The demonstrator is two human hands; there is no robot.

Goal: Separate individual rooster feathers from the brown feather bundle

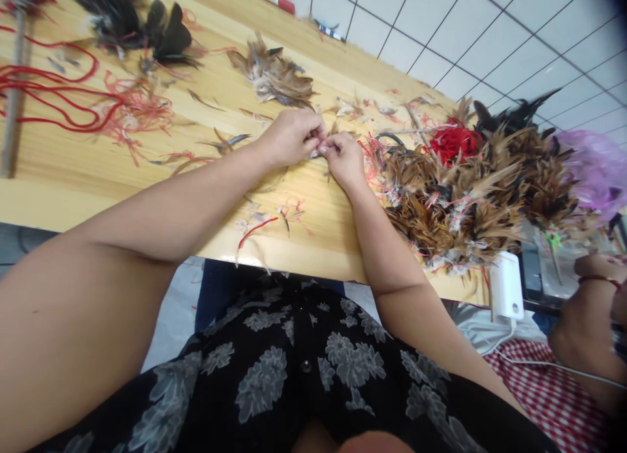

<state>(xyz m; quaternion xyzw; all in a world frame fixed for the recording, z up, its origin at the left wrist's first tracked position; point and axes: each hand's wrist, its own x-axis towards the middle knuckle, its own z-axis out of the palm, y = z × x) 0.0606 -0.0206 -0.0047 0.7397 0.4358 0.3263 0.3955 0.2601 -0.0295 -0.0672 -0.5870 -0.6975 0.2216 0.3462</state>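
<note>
Over the middle of the table, my left hand point(296, 137) and my right hand point(345, 159) meet fingertip to fingertip. Both are closed in a pinch on a small feather point(315, 154); its pale part shows between the fingers, and the rest is mostly hidden. Just beyond my left hand lies a loose bunch of brown feathers point(274, 74). To the right of my right hand spreads a big heap of brown feather bunches point(450, 198), with a clump of red string point(453, 141) on its far side.
Black feathers point(169, 32), a red cord point(59, 113) and a stick point(14, 107) lie at the left. A white power bank point(506, 286) with a cable sits at the right table edge. Another person's hand point(600, 270) is at the far right, near a purple plastic bag point(590, 169).
</note>
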